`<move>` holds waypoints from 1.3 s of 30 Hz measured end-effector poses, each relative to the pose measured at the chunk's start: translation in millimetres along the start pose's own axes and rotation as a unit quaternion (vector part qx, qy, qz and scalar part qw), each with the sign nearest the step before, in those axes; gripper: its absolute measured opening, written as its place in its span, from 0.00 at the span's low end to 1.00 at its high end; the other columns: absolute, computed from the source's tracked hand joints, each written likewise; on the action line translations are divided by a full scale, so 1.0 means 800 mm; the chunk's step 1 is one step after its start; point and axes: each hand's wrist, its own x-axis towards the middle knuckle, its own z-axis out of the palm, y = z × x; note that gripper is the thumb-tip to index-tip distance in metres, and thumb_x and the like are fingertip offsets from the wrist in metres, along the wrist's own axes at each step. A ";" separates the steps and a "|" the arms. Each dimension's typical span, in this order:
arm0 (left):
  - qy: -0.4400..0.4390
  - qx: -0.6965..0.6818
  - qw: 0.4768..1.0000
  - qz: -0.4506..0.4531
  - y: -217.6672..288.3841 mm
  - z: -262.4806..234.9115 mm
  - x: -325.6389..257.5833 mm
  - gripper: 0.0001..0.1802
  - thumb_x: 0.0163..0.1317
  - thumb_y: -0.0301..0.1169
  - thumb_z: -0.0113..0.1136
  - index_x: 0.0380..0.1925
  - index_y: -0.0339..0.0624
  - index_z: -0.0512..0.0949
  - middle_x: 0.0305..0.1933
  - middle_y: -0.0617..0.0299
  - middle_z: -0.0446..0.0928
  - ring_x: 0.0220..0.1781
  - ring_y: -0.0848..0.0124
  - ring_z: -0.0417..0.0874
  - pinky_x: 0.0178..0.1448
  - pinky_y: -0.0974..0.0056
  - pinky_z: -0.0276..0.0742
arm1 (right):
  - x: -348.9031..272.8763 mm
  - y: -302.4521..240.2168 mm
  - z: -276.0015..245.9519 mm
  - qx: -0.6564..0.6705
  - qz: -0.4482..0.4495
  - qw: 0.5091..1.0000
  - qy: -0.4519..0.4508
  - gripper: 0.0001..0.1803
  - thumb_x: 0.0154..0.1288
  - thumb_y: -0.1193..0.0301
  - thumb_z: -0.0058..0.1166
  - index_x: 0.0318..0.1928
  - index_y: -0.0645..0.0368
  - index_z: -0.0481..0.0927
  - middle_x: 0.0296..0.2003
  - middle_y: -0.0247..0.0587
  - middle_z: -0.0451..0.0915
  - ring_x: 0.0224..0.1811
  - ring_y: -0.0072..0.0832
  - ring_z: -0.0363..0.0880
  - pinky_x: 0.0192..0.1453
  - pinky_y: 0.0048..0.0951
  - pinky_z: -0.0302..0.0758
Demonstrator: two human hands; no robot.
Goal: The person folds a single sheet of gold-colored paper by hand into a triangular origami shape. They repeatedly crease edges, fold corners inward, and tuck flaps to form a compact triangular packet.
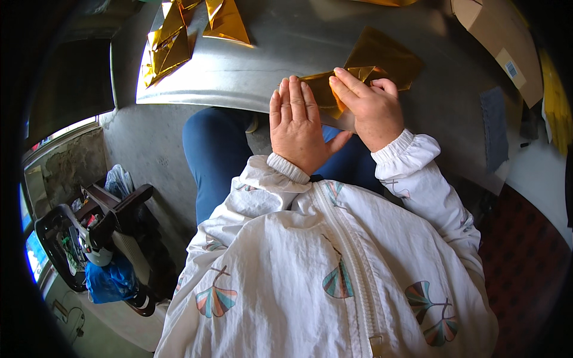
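Observation:
My left hand (294, 122) lies flat, palm down and fingers straight, over the left end of a folded gold foil sheet (324, 95) at the table's near edge. The fingers of my right hand (375, 110) press together on the folded part of this sheet, with the other fingers bent; what is under them is hidden. Just beyond my right hand, a flat gold foil sheet (382, 56) rests on the table. Folded gold foil pieces (170, 53) stand in a group at the far left, with another folded gold piece (225, 24) beside them.
The grey metal table (239, 80) has a curved near edge above my knees. On the right are a cardboard box (507, 48), a blue-grey cloth strip (494, 128) and yellow material (555, 107). A dark rack with a blue bag (110, 279) stands at the lower left.

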 end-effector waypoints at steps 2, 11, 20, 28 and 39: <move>0.004 0.017 1.000 0.000 -0.002 -0.001 -0.001 0.58 0.52 0.72 0.51 0.65 0.27 0.62 0.70 0.36 0.61 0.75 0.47 0.58 0.77 0.48 0.46 | 0.001 -0.001 0.001 0.007 0.004 1.000 0.006 0.22 0.60 0.76 0.51 0.55 0.48 0.81 0.60 0.27 0.77 0.47 0.22 0.79 0.55 0.29 0.67; -0.020 0.021 1.000 0.004 0.001 -0.004 -0.001 0.61 0.48 0.71 0.56 0.67 0.29 0.59 0.72 0.39 0.57 0.76 0.48 0.55 0.76 0.42 0.44 | -0.006 -0.012 0.003 -0.034 0.059 0.996 0.054 0.19 0.62 0.71 0.50 0.54 0.47 0.81 0.58 0.28 0.78 0.34 0.27 0.80 0.55 0.32 0.68; -0.033 0.037 0.999 0.002 0.001 -0.006 0.000 0.60 0.48 0.69 0.58 0.67 0.28 0.59 0.72 0.39 0.57 0.76 0.48 0.54 0.76 0.42 0.44 | -0.012 -0.030 0.001 -0.056 0.104 0.992 0.037 0.19 0.60 0.72 0.52 0.53 0.54 0.81 0.56 0.39 0.79 0.30 0.29 0.79 0.55 0.35 0.67; -0.039 0.031 0.999 -0.003 0.000 -0.009 0.001 0.58 0.48 0.67 0.60 0.67 0.31 0.60 0.74 0.41 0.56 0.77 0.52 0.54 0.77 0.44 0.43 | -0.011 -0.025 -0.021 -0.042 0.084 0.995 0.047 0.18 0.60 0.72 0.50 0.51 0.60 0.80 0.54 0.40 0.79 0.36 0.29 0.78 0.56 0.35 0.67; -0.026 0.055 0.998 0.012 -0.001 -0.005 -0.001 0.57 0.49 0.68 0.59 0.66 0.29 0.62 0.72 0.40 0.60 0.76 0.50 0.58 0.76 0.43 0.47 | -0.004 -0.037 -0.013 -0.065 0.140 0.988 0.026 0.23 0.64 0.61 0.51 0.56 0.60 0.78 0.58 0.41 0.77 0.43 0.32 0.73 0.64 0.42 0.60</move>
